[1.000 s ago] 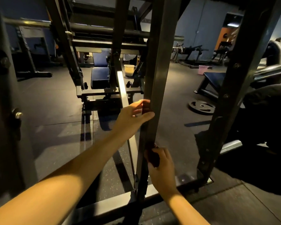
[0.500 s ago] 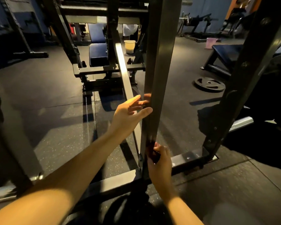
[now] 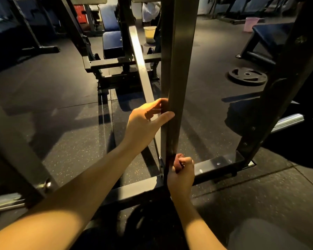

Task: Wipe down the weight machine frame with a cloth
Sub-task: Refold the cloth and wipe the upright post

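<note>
A dark upright post (image 3: pixel 177 69) of the weight machine frame rises in the middle of the view. My left hand (image 3: pixel 146 121) holds the post at mid height, thumb on its near face and fingers round its left edge. Lower down, just above the base rail (image 3: pixel 217 165), my right hand (image 3: pixel 181 172) grips a dark cloth (image 3: pixel 175 159) bunched against the foot of the post. Most of the cloth is hidden inside my fist.
A second slanted frame post (image 3: pixel 285 83) stands to the right. A weight plate (image 3: pixel 247 76) lies on the rubber floor. Behind the post are a padded seat (image 3: pixel 112 42), a pale bucket (image 3: pixel 150 34), a pink bucket (image 3: pixel 250 24) and a bench (image 3: pixel 267 33).
My right hand has slid the cloth down the post to its foot. My left hand keeps its hold on the post. My view has tilted down and moved closer.
</note>
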`<move>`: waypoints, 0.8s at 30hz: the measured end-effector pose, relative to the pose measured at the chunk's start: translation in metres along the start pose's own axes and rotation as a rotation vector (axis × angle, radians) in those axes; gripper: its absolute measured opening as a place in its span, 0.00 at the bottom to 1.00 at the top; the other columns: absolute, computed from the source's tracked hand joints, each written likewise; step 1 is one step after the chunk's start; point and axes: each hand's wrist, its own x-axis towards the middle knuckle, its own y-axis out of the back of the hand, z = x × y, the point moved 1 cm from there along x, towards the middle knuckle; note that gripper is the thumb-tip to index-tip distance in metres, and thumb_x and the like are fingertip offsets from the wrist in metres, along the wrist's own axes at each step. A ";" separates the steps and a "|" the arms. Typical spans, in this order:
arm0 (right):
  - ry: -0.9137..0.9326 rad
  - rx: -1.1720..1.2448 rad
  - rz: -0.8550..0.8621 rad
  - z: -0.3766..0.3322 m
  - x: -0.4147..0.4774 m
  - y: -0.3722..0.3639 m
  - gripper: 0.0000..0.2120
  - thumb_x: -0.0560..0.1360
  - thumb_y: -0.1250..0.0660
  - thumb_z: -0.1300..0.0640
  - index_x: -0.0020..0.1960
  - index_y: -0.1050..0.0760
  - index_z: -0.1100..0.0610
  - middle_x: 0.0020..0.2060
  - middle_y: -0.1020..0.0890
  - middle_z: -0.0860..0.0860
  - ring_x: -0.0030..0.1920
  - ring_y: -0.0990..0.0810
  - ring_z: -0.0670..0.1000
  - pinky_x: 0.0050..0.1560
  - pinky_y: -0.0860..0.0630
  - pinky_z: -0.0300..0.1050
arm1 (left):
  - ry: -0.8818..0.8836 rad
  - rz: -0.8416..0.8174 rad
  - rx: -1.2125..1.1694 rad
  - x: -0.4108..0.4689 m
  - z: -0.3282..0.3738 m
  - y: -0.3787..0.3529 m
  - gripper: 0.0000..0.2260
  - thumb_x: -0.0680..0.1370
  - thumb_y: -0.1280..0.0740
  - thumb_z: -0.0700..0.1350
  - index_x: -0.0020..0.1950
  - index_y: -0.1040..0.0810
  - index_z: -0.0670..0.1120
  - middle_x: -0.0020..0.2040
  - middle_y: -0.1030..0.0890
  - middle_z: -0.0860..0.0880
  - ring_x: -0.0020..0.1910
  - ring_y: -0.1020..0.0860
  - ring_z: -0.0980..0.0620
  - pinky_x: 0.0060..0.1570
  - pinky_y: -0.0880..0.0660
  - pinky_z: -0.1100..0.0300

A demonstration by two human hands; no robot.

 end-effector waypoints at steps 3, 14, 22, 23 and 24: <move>-0.047 0.066 0.030 -0.026 0.004 0.007 0.11 0.76 0.27 0.63 0.51 0.27 0.50 0.48 0.21 0.46 0.51 0.20 0.44 0.54 0.20 0.44 | 0.062 -0.027 0.006 -0.007 -0.011 -0.001 0.15 0.72 0.28 0.58 0.58 0.22 0.62 0.57 0.15 0.56 0.56 0.16 0.55 0.58 0.18 0.55; -0.281 0.093 -0.079 0.015 0.000 -0.010 0.12 0.76 0.27 0.63 0.46 0.27 0.51 0.43 0.20 0.46 0.52 0.17 0.52 0.39 0.26 0.32 | 0.248 -0.095 -0.139 -0.002 -0.014 -0.001 0.12 0.76 0.25 0.46 0.53 0.21 0.61 0.50 0.16 0.63 0.50 0.17 0.64 0.49 0.21 0.69; 0.074 0.187 0.099 -0.034 0.003 -0.007 0.15 0.74 0.25 0.62 0.55 0.27 0.53 0.52 0.21 0.43 0.53 0.23 0.30 0.52 0.27 0.24 | 0.223 -0.065 -0.149 -0.004 -0.023 -0.004 0.12 0.76 0.25 0.46 0.55 0.21 0.60 0.50 0.17 0.65 0.50 0.17 0.66 0.46 0.22 0.71; 0.002 0.195 0.098 -0.022 0.000 -0.012 0.15 0.74 0.25 0.63 0.54 0.27 0.51 0.52 0.21 0.43 0.53 0.22 0.31 0.53 0.24 0.28 | 0.217 -0.058 -0.151 -0.004 -0.024 -0.005 0.12 0.76 0.25 0.46 0.56 0.21 0.59 0.52 0.16 0.62 0.51 0.17 0.65 0.47 0.22 0.70; -0.123 0.226 0.083 -0.008 -0.001 -0.017 0.15 0.74 0.25 0.64 0.52 0.28 0.49 0.51 0.21 0.43 0.51 0.20 0.35 0.53 0.21 0.33 | 0.208 -0.056 -0.151 -0.003 -0.024 -0.005 0.13 0.76 0.25 0.46 0.57 0.21 0.58 0.54 0.16 0.60 0.53 0.17 0.63 0.49 0.21 0.69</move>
